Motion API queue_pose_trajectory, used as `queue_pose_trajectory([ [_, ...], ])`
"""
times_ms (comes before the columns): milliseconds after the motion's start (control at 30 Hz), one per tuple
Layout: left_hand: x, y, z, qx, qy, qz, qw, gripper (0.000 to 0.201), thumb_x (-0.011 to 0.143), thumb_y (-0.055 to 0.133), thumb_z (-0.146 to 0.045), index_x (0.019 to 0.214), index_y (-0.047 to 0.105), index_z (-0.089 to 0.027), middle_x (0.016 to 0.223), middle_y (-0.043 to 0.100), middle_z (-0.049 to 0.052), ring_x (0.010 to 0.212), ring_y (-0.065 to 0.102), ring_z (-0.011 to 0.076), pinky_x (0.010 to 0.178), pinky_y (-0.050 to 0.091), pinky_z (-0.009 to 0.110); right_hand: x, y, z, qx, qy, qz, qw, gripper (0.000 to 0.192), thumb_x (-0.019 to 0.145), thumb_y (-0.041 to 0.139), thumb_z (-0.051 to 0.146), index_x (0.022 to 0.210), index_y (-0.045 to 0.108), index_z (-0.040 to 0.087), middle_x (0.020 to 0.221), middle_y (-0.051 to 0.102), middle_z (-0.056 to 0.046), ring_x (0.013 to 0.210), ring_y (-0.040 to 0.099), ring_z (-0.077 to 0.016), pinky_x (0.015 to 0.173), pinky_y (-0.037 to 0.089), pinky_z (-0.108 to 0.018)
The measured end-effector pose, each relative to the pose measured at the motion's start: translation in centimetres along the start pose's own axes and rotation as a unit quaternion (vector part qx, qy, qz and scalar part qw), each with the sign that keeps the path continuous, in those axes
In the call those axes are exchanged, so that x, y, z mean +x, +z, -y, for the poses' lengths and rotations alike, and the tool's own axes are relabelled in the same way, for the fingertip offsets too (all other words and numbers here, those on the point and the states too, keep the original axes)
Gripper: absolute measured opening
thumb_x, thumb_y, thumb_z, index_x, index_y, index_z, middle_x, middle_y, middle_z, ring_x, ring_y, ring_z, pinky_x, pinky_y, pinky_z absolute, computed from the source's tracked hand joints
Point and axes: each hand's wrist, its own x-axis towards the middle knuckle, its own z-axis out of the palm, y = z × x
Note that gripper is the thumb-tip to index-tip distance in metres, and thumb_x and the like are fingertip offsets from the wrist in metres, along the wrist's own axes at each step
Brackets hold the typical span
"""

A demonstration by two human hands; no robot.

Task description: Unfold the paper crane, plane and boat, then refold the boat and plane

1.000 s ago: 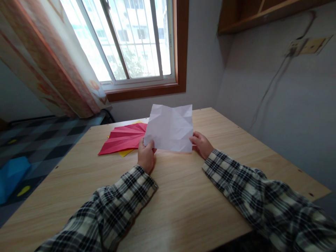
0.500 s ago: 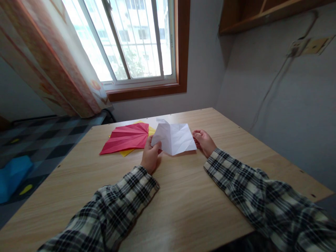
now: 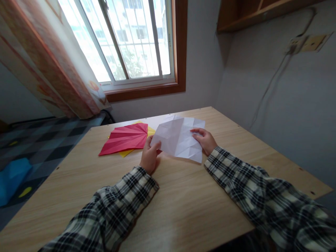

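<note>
a: nearest to us, what do you see?

b: two sleeves in a black and cream check, reaching forward over the bare front of the wooden table (image 3: 183, 210). the left sleeve comes in from the lower left, the right one from the lower right.

a: and the hands?

b: the left hand (image 3: 149, 157) rests on the table with its thumb up, fingers (image 3: 156, 145) pinched on the near left corner of a creased white paper (image 3: 180, 140). the right hand (image 3: 206, 140) lies along the paper's right edge, its fingers (image 3: 195, 131) curled over the top of the sheet and pressing on it. so both hands are closed on the same sheet.

a: where does the sheet sit?

b: about the middle of the table, between the two hands, spread nearly flat with its far corners toward the window. the near left corner is lifted a little by the left hand; whether the rest lies fully flat i cannot tell. it is full of old fold lines.

a: anything beside it?

b: just to the left, a red pleated paper (image 3: 124, 140) lies fanned out on the table, and under it a yellow paper (image 3: 126, 152) peeks out at the near edge and by the white sheet. the white sheet's left corner looks to overlap them slightly.

a: and further off?

b: beyond the table, a window (image 3: 131, 42) with a brown wooden frame and bars, a patterned curtain (image 3: 52, 63) hanging at its left, and a socket plate (image 3: 307, 43) with a cable on the grey wall to the right. a wooden shelf (image 3: 249, 14) is above.
</note>
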Motion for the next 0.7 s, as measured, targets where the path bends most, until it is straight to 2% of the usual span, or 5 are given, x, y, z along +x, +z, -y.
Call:
queue_pose_trajectory([
  [133,0.1,0.1,-0.3,-0.046,-0.015,-0.022,0.999,0.053,0.074,0.068,-0.033,0.123,0.052,-0.024,0.098,0.068,0.002,0.080,0.065,0.0168,0.064,0.053,0.026,0.6,-1.2,0.8,0.027,0.018,0.018,0.999,0.037,0.065,0.075,0.030,0.101,0.073,0.022,0.114,0.071,-0.006,0.097,0.064,-0.0214,0.086,0.052,-0.036],
  [233,0.2,-0.1,-0.2,-0.046,-0.007,-0.019,0.999,0.064,0.075,0.069,-0.030,0.135,0.047,-0.030,0.110,0.067,0.004,0.085,0.066,0.0163,0.066,0.053,0.025,0.9,-2.1,1.2,0.015,0.016,0.038,0.999,0.035,0.064,0.076,0.029,0.098,0.074,0.021,0.115,0.071,-0.006,0.101,0.064,-0.0217,0.092,0.051,-0.038],
  [367,0.4,-0.4,0.3,0.001,0.009,0.007,1.000,0.050,0.075,0.070,-0.030,0.125,0.063,-0.026,0.119,0.066,0.006,0.088,0.065,0.0160,0.067,0.052,0.024,1.0,-2.7,1.3,0.002,0.017,0.059,0.998,0.030,0.065,0.075,0.029,0.094,0.075,0.022,0.118,0.071,-0.006,0.108,0.063,-0.0227,0.098,0.048,-0.041],
  [533,0.4,-0.3,0.6,0.010,-0.008,0.021,1.000,0.044,0.070,0.077,-0.036,0.110,0.071,-0.017,0.096,0.071,0.006,0.080,0.064,0.0169,0.066,0.051,0.025,1.0,-2.7,1.1,-0.026,0.018,0.089,0.995,0.029,0.066,0.076,0.030,0.094,0.076,0.021,0.115,0.073,-0.006,0.109,0.064,-0.0234,0.103,0.046,-0.043],
  [700,0.2,-0.4,0.4,0.067,-0.022,0.029,0.997,0.051,0.063,0.077,-0.027,0.113,0.071,-0.015,0.073,0.066,0.002,0.061,0.058,0.0128,0.054,0.045,0.022,1.2,-2.9,0.8,-0.047,0.012,0.101,0.994,0.029,0.066,0.076,0.030,0.093,0.076,0.021,0.114,0.073,-0.006,0.109,0.064,-0.0236,0.103,0.047,-0.043],
])
